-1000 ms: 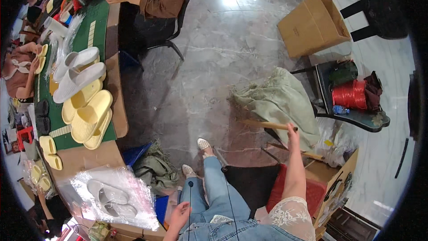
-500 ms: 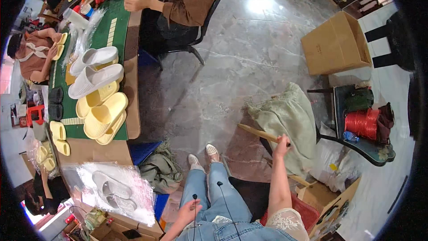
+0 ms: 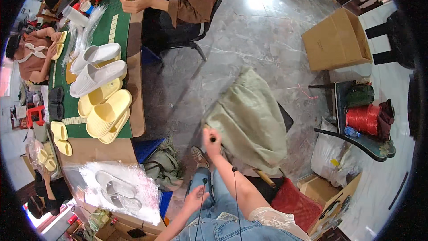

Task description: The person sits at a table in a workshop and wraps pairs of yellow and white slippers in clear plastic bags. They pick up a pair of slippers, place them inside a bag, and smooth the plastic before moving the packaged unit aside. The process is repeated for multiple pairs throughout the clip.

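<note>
Well left of left hand (image 3: pixel 195 197): pair of grey slippers (image 3: pixel 125 189), unmoved. Left hand: fingers loosely curled over denim-clad legs (image 3: pixel 217 187), nothing visibly held. Right hand (image 3: pixel 215 148): closed around wooden rod (image 3: pixel 213 139), now swung leftward to just ahead of left hand. Just right of right hand: sage-green cloth (image 3: pixel 252 120), shifted leftward with the rod. Apparent effect: cloth now nearer left hand, under right-hand control alone. Below right of right hand: second wooden rod (image 3: pixel 266 178), partly covered. Farther right: plastic bag (image 3: pixel 329 160), more exposed.

Yellow slippers (image 3: pixel 102 122) lie on a green-topped table (image 3: pixel 121 35); a cardboard box (image 3: pixel 331 44) stands at right.
</note>
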Demonstrator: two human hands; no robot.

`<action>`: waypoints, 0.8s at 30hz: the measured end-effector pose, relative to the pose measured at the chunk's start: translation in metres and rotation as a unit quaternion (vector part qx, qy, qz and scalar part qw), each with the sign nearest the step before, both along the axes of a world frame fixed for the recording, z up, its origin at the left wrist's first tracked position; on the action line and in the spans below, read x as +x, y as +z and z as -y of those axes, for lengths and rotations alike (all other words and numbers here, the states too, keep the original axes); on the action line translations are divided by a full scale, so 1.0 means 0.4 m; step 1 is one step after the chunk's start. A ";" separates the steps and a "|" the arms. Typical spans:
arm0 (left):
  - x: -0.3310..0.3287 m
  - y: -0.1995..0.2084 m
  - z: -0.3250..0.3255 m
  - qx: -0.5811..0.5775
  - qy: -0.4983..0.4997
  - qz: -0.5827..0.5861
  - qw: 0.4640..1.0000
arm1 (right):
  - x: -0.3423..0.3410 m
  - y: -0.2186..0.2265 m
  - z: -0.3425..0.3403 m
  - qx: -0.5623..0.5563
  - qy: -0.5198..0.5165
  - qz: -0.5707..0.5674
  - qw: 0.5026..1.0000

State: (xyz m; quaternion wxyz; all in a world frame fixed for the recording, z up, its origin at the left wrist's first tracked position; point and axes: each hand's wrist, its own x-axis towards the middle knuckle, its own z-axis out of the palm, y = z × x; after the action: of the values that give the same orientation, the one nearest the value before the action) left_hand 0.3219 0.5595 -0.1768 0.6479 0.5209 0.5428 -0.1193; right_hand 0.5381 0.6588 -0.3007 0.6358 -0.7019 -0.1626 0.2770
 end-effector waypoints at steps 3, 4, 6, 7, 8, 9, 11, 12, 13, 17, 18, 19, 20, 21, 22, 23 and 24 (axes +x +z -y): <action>0.013 -0.078 -0.046 0.026 0.044 0.007 0.999 | -0.079 0.017 -0.017 0.002 0.162 -0.041 0.986; 0.016 -0.116 -0.069 0.035 0.075 0.017 0.996 | -0.096 0.060 -0.021 -0.018 0.217 -0.083 0.972; 0.031 -0.180 -0.117 0.049 0.145 0.051 0.987 | -0.095 0.135 0.004 -0.075 0.325 0.056 0.941; 0.043 -0.204 -0.143 0.058 0.189 0.074 0.977 | -0.090 0.161 0.033 -0.079 0.308 0.121 0.940; 0.056 -0.224 -0.173 0.067 0.232 0.098 0.965 | -0.082 0.183 0.068 -0.082 0.288 0.186 0.936; 0.064 -0.240 -0.205 0.047 0.234 0.090 0.967 | -0.047 0.239 0.097 -0.124 0.296 0.193 0.927; 0.094 -0.251 -0.239 0.048 0.320 0.117 0.939 | 0.053 0.290 0.188 -0.228 0.311 0.218 0.897; 0.099 -0.259 -0.246 0.048 0.337 0.109 0.934 | 0.108 0.289 0.244 -0.288 0.316 0.235 0.873; 0.107 -0.270 -0.257 0.048 0.349 0.102 0.930 | 0.166 0.278 0.301 -0.371 0.316 0.231 0.842; 0.114 -0.280 -0.279 0.124 0.266 0.070 0.953 | 0.373 0.175 0.530 -0.576 0.495 0.123 0.639; 0.116 -0.284 -0.285 0.155 0.235 0.061 0.958 | 0.404 0.152 0.557 -0.594 0.583 0.034 0.553; 0.128 -0.276 -0.305 0.159 0.221 0.063 0.960 | 0.418 0.116 0.594 -0.592 0.538 -0.148 0.581; 0.148 -0.274 -0.330 0.160 0.213 0.071 0.961 | 0.419 0.077 0.642 -0.570 0.473 -0.326 0.587; 0.171 -0.276 -0.360 0.161 0.206 0.079 0.962 | 0.418 0.050 0.666 -0.527 0.392 -0.493 0.571; 0.182 -0.285 -0.381 0.164 0.202 0.084 0.962 | 0.414 0.050 0.653 -0.497 0.386 -0.497 0.597; 0.196 -0.326 -0.407 0.188 0.195 0.101 0.957 | 0.401 0.051 0.642 -0.466 0.379 -0.502 0.622; 0.237 -0.321 -0.449 0.255 0.117 0.081 0.957 | 0.390 0.052 0.634 -0.436 0.366 -0.506 0.648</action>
State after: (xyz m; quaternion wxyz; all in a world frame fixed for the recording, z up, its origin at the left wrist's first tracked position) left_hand 0.4167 0.7390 -0.3054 0.5447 0.6097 0.5582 0.1419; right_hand 0.6939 0.4052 -0.2798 0.0866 -0.5319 0.0801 0.8385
